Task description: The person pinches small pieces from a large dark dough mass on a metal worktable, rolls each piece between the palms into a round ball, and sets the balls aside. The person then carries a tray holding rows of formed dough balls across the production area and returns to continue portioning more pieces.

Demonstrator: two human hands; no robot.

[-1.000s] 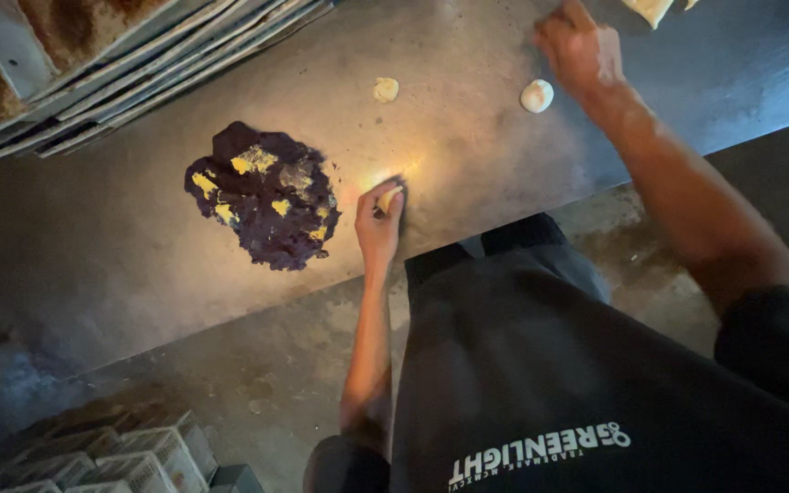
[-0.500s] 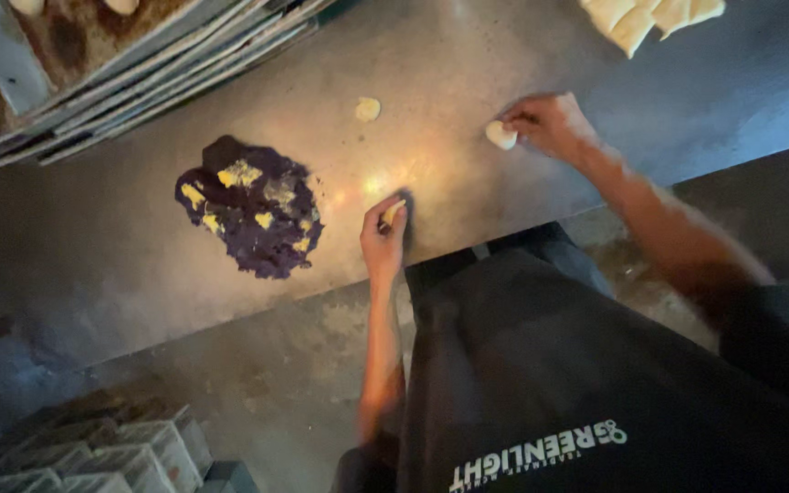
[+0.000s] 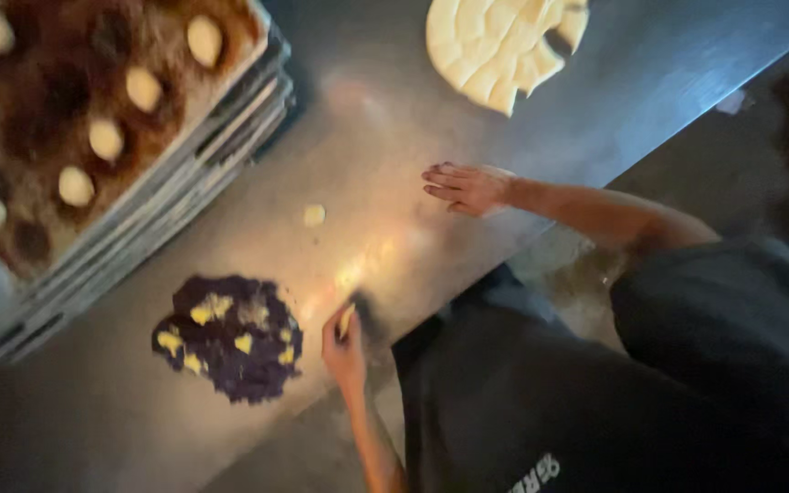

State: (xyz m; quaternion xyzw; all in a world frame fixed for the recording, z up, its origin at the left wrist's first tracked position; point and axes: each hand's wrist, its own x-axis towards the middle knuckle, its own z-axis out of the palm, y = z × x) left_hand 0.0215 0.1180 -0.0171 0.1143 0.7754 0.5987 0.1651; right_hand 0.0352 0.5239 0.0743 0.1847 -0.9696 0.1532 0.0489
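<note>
My left hand (image 3: 343, 347) pinches a small yellow piece of dough (image 3: 347, 320) at the near edge of the steel table (image 3: 394, 128). Just left of it lies a flat purple dough patch (image 3: 230, 340) dotted with yellow bits. My right hand (image 3: 466, 188) lies palm down on the table further right, fingers stretched out. The pale dough ball it touched a moment ago is out of sight under the palm. A small pale dough piece (image 3: 313, 215) lies loose between the two hands.
A stack of metal baking trays (image 3: 139, 196) fills the far left, the top one holding several pale dough balls in brown hollows. A round pale dough sheet cut into wedges (image 3: 502, 44) lies at the far right of the table. My dark apron fills the lower right.
My right hand came back from the far right, reached the pale dough ball and now covers it, flat. My left hand stayed by the purple patch with the yellow piece. The view shifted.
</note>
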